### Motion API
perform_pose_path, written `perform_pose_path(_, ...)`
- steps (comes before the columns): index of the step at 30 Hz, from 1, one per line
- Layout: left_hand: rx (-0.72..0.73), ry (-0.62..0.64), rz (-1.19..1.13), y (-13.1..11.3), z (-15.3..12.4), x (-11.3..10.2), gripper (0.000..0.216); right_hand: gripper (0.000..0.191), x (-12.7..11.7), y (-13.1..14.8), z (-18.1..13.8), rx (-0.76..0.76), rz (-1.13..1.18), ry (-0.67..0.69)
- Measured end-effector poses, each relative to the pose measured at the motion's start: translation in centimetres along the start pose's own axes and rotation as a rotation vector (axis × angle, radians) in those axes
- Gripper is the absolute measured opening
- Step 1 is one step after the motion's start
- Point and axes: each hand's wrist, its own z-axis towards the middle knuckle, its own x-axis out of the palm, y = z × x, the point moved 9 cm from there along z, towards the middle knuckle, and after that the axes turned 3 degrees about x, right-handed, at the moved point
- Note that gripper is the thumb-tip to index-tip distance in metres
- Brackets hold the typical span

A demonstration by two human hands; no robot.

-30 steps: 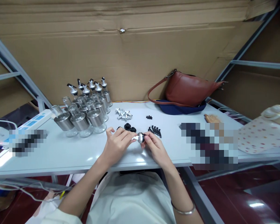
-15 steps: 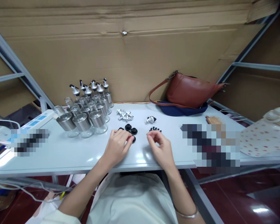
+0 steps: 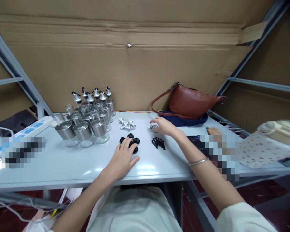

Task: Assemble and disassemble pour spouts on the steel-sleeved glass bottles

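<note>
My left hand (image 3: 123, 157) rests on the white table (image 3: 70, 161), fingers stretched forward, fingertips touching a cluster of black round caps (image 3: 130, 140). My right hand (image 3: 163, 126) reaches to the far side of the table. Its fingertips are pinched on a small silver pourer top (image 3: 152, 127) lying there. A little pile of black pins (image 3: 159, 143) lies just in front of the right wrist. Several small white and silver spout parts (image 3: 126, 123) lie beyond the caps.
Several glass bottles with steel sleeves (image 3: 87, 124), some with pourers fitted, stand at the back left. A brown bag (image 3: 190, 101) on blue cloth sits at the back right against a cardboard wall. A power strip (image 3: 31, 127) lies far left, dotted paper (image 3: 263, 148) far right.
A second ago both hands held a silver pourer top together. It was then set down farther back; my right hand has now reached out to it, and my left moved onto the black caps.
</note>
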Motion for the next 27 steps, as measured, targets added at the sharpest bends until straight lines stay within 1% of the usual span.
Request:
perform_pose_path(3,-0.005,0.006,-0.008,0.1,0.0,0.0,0.037,0.018,0.7,0.0,0.4,0.062,-0.023,0.026)
perform_pose_path(5,-0.002,-0.021,-0.014,0.3,0.0,-0.1,0.039,0.014,-0.2,-0.1,0.3,0.087,0.002,-0.021)
perform_pose_path(7,0.017,-0.079,-0.015,0.3,-0.1,-0.3,0.042,0.013,-2.3,0.3,-0.5,0.068,0.071,-0.160)
perform_pose_path(9,0.051,-0.156,-0.018,0.1,-0.2,-0.8,0.044,0.014,-4.4,1.0,-2.3,0.056,0.211,-0.343)
perform_pose_path(10,0.067,-0.196,-0.023,-0.1,-0.3,-1.2,0.045,0.016,-5.0,1.3,-3.5,0.074,0.316,-0.415)
perform_pose_path(11,0.082,-0.234,-0.028,-0.3,-0.3,-1.6,0.045,0.018,-4.9,1.6,-4.8,0.112,0.452,-0.459)
perform_pose_path(13,0.104,-0.300,-0.036,-0.7,-0.3,-2.4,0.042,0.024,-2.9,2.8,-7.0,0.155,0.794,-0.423)
perform_pose_path(15,0.131,-0.337,-0.032,-1.1,-0.3,-3.2,0.037,0.026,0.5,4.6,-8.7,0.179,1.058,-0.295)
perform_pose_path(17,0.176,-0.337,-0.021,-1.6,-0.3,-3.5,0.031,0.029,3.4,6.1,-9.6,0.177,1.245,-0.177)
perform_pose_path(19,0.222,-0.327,-0.024,-2.0,-0.3,-3.5,0.026,0.029,4.8,7.1,-10.0,0.134,1.321,-0.113)
perform_pose_path(22,0.241,-0.341,-0.085,-1.9,-0.4,-3.5,0.022,0.027,4.8,7.3,-10.0,0.073,1.290,-0.115)
perform_pose_path(25,0.205,-0.362,-0.177,-1.4,-0.4,-3.5,0.022,0.024,3.9,7.2,-10.3,0.053,1.189,-0.175)
perform_pose_path(27,0.175,-0.367,-0.212,-1.1,-0.3,-3.5,0.026,0.021,3.4,7.5,-10.6,0.030,1.178,-0.202)
